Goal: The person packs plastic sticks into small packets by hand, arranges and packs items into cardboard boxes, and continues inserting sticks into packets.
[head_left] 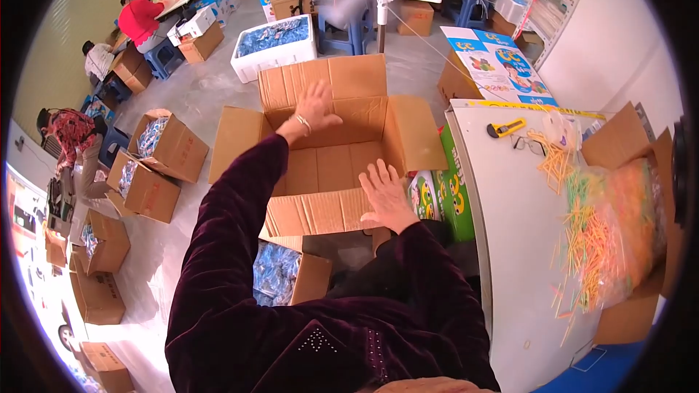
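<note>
Head view, and from where I'm standing the worry is the big cardboard box (317, 169), in front of the person with its flaps out and its mouth up. The left hand (314, 109) is spread wide before the far flap (328, 73), closed on nothing; I can't tell whether it touches the card. The right hand (389, 195) lies fanned out by the near right corner, overlapping the near flap (317, 212), fingers loose, no grip I can make out. With neither hand clasping a wall, a lopsided push could tip or skew the box, I'd say, particularly as whatever carries it is hidden from me. Should it drop nearer the person, it might squash the blue packets (277, 274) in the smaller carton (313, 280) below. The right flap (419, 131) sits close by the green packaging (455, 193) beside the white table (510, 247), so a sideways shove could crease it there. The yellow cutter (506, 127) lies near the table's edge, where a careless sleeve could knock it.
</note>
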